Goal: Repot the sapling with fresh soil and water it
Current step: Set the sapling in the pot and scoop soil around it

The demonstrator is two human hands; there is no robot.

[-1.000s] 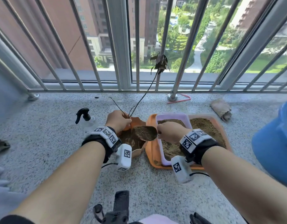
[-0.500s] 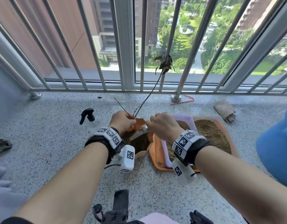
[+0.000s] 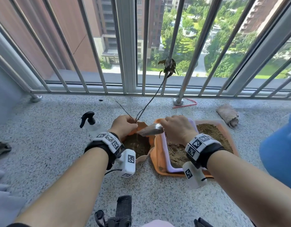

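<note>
The pot [image 3: 142, 126] serves as the landmark. To its left, a spray bottle [image 3: 90, 123] stands on the floor, untouched; watering is judged not yet begun. At the pot's far rim, the sapling [image 3: 151, 99] is pinched at its base by the left hand [image 3: 124, 126], the fingers curled round the stem, which leans up toward the railing [image 3: 179, 54]. Dark soil is visible inside the pot, below the rim; filling is judged under way, not finished. Directly above the pot's right edge, a metal trowel [image 3: 151, 130] is gripped by the right hand [image 3: 177, 128], the blade pointing toward the stem and lying just beside the left grip. To the right of the pot, touching it, an orange tray [image 3: 157, 154] holds a supply of loose soil [image 3: 211, 131].
</note>
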